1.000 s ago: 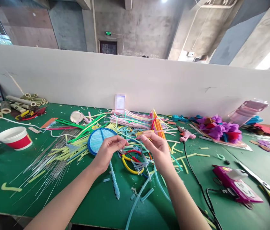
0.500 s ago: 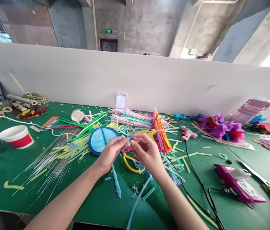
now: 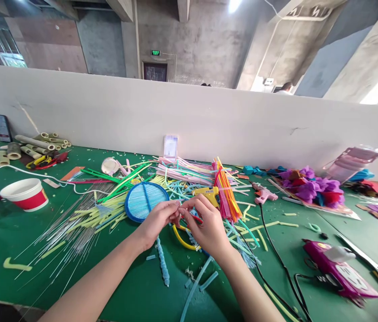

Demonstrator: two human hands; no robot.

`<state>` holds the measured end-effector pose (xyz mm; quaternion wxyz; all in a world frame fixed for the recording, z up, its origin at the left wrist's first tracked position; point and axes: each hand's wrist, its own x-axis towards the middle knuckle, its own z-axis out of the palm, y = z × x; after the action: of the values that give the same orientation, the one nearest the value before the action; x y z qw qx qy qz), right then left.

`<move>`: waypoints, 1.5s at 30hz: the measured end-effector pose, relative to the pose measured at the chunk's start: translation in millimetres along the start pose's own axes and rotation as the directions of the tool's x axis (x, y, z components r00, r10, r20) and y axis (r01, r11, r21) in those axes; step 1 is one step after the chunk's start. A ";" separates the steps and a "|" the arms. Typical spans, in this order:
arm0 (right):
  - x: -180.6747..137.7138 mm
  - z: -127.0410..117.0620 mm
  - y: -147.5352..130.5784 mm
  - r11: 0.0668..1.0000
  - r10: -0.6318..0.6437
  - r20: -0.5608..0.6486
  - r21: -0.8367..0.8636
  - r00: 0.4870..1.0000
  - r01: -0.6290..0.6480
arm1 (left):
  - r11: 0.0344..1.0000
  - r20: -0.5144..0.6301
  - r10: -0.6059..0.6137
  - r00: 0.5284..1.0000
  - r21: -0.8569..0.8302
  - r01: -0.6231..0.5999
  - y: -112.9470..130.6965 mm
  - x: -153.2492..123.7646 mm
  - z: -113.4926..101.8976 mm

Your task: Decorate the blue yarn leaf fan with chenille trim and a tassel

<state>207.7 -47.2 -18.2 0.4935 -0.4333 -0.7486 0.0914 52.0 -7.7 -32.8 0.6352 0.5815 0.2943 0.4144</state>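
Observation:
My left hand (image 3: 158,221) and my right hand (image 3: 205,226) meet fingertip to fingertip above the green table (image 3: 135,286), both pinched on a small thin piece that I cannot make out. Just behind the left hand lies a round blue disc (image 3: 145,201) wound with light blue strands. A twisted light blue pipe cleaner (image 3: 162,261) trails down on the table under my left wrist. Yellow-handled pliers (image 3: 184,237) lie beneath my hands. A yellow glue gun (image 3: 207,193) rests just beyond my right hand.
Heaps of coloured pipe cleaners (image 3: 224,190) and thin wires (image 3: 74,228) cover the middle. A red and white cup (image 3: 25,194) stands left. A pink glue gun (image 3: 263,194), purple felt flowers (image 3: 312,188), a magenta power strip (image 3: 339,270) and black cables (image 3: 276,259) lie right. A white partition (image 3: 189,116) backs the table.
My right hand has moved left to meet the left hand, and both have drawn slightly nearer to me. The view has tilted a little.

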 end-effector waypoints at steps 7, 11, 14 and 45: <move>0.0 3.2 4.4 0.972 0.223 0.048 0.060 0.974 -0.226 | 0.877 -0.013 0.278 0.961 0.413 -0.248 6.2 -5.7 0.8; -1.1 4.9 11.0 0.961 0.254 0.049 0.095 0.966 -0.258 | 0.788 0.027 0.349 0.937 0.533 -0.309 5.7 -8.1 -0.1; -0.6 5.6 14.6 0.960 0.260 0.054 0.094 0.964 -0.264 | 0.744 0.038 0.371 0.928 0.586 -0.321 3.5 -7.0 -0.6; -0.7 2.8 5.6 0.975 0.214 0.061 0.040 0.975 -0.216 | 0.651 0.068 0.429 0.901 0.668 -0.361 5.4 -3.2 -6.1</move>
<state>208.6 -43.5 -23.2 0.4693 -0.4974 -0.7086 0.1740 44.3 -7.6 -28.7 0.2645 0.7982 0.3189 0.4372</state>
